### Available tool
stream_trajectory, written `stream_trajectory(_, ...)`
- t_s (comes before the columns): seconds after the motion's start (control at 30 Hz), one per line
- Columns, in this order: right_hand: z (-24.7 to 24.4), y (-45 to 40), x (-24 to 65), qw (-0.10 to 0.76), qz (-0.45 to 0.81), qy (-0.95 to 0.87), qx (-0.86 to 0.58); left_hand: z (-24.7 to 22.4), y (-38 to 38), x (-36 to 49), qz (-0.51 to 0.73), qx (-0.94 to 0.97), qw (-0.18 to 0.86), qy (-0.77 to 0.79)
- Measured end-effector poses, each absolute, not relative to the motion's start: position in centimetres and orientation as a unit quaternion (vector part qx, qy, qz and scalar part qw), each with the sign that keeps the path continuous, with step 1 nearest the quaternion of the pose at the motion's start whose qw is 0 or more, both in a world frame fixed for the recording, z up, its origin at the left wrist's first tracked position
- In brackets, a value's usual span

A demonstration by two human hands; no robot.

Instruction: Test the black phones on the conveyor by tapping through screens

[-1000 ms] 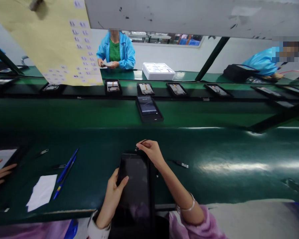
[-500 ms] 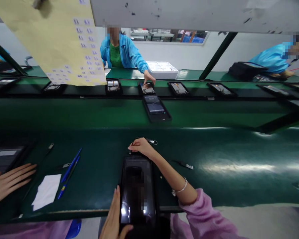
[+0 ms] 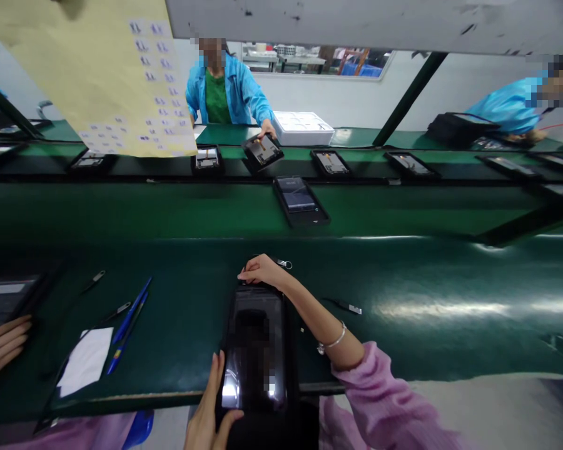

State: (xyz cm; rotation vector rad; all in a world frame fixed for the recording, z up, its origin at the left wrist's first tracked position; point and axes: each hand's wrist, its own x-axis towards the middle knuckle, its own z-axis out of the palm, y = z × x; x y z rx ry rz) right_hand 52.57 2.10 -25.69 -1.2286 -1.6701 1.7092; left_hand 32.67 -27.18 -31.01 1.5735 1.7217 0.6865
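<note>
A black smartphone with a glossy dark screen [image 3: 253, 353] lies close before me, in a black tray or case. My left hand [image 3: 209, 400] grips its lower left edge. My right hand [image 3: 263, 270] rests at its top edge, fingers together, beside a thin black cord with a small metal end [image 3: 284, 264]. I cannot tell whether those fingers hold the cord. A pair of tweezers [image 3: 344, 306] lies to the right of the phone. Another person's hand [image 3: 0, 347] lies at the far left, next to a dark device [image 3: 9, 294].
Blue pens [image 3: 131, 312], tweezers [image 3: 94, 281] and white paper [image 3: 87, 361] lie on the green belt [image 3: 426, 306]. Several phones in black trays line the far belt [image 3: 356, 190]. Opposite, a person in a blue coat [image 3: 225, 94] lifts a phone [image 3: 263, 153]. A white box [image 3: 303, 128] stands behind.
My left hand has slid down to the phone's lower edge, and the phone now shows reflections. My right hand has moved left. The person opposite has lifted a phone from the belt.
</note>
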Motion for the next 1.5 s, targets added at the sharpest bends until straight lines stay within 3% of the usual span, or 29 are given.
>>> stream_trajectory(0.17,-25.0,0.9,52.7,0.280,0.574,-0.620,-0.455,-30.9,-27.0,33.1,0.262,0.607,0.356,0.661)
stream_trajectory(0.37,-25.2,-6.2,56.6,0.486,0.386,-0.532,-0.575,-32.1,-26.6,34.8,0.291,0.622,0.328,0.648)
stream_trajectory(0.47,-26.4,-10.9,57.5,0.523,0.333,-0.492,-0.611,-32.6,-26.6,35.2,0.315,0.615,0.324,0.646)
stream_trajectory(0.83,-27.9,-13.3,56.0,0.541,0.323,-0.469,-0.619,-31.6,-26.3,35.8,0.313,0.612,0.316,0.654)
stream_trajectory(1.0,-27.1,-14.2,59.1,0.533,0.244,-0.475,-0.657,-29.9,-26.3,36.4,0.325,0.623,0.305,0.643)
stream_trajectory(1.27,-27.9,-14.7,60.7,0.440,0.171,-0.491,-0.733,-25.7,-24.5,36.6,0.310,0.605,0.358,0.640)
stream_trajectory(1.5,-28.3,-15.1,60.4,0.431,0.186,-0.511,-0.720,-25.6,-23.8,36.2,0.301,0.621,0.362,0.627)
